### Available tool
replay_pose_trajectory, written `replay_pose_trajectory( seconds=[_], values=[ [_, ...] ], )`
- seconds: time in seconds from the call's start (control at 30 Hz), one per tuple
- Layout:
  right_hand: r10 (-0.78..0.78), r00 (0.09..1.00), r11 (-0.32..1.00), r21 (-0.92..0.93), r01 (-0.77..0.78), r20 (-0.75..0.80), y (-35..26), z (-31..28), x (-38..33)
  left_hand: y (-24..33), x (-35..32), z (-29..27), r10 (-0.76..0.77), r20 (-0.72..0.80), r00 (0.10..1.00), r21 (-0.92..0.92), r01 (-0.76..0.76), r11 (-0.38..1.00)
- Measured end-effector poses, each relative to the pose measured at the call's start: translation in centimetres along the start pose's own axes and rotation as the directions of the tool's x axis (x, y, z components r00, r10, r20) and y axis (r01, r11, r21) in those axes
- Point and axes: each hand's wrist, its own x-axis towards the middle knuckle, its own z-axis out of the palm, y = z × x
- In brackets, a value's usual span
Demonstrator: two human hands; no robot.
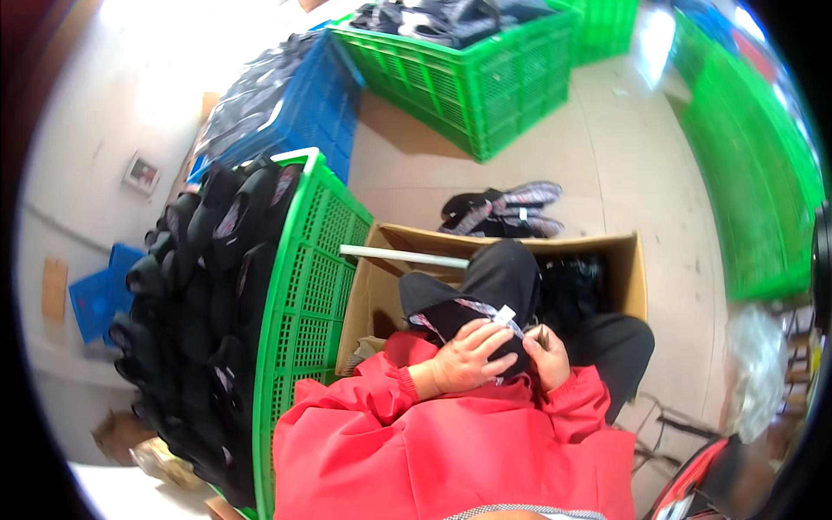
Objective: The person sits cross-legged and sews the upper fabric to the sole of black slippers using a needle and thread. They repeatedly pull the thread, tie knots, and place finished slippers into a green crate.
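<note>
Apparently | left grip (471, 357) clamped on black shoe (451, 319), steadying it on lap (507, 267) | right grip (548, 357) pinches its edge

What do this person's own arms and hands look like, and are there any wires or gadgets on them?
The left hand and right hand are bare, without gloves. The left sleeve and right sleeve are plain red, loose, creased cloth, the left one ending in a gathered cuff. No wires or gadgets show on either arm.

The held piece (452, 319) looks like matt cloth.
</note>
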Motion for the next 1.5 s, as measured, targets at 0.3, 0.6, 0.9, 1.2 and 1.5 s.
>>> replay_pose_trajectory(
  seconds=[0.3,0.6,0.9,1.2,1.5],
  values=[
    [-0.243,0.970,0.934,-0.274,0.229,-0.018,0.4,3.0,2.1,0.2,-1.5,-2.3,-0.039,-0.043,0.998,0.062,0.042,0.997],
    [0.186,0.931,0.978,0.151,-0.144,-0.314,0.9,-0.2,0.9,0.6,-1.8,-0.9,-0.103,-0.077,0.992,-0.006,0.103,0.995],
    [0.025,0.995,0.982,0.188,-0.007,-0.097,-0.7,1.4,0.1,0.6,-1.6,-1.0,-0.098,-0.068,0.993,0.001,0.098,0.995],
    [-0.145,0.989,0.989,-0.023,0.145,0.017,-1.7,3.0,0.3,1.2,-0.7,-2.3,-0.138,0.002,0.990,-0.018,0.138,0.990],
    [-0.173,0.984,0.984,0.039,0.171,0.042,-1.2,3.3,0.6,-0.1,-0.5,-3.6,-0.451,-0.112,0.886,-0.059,0.447,0.893]
  ],
)
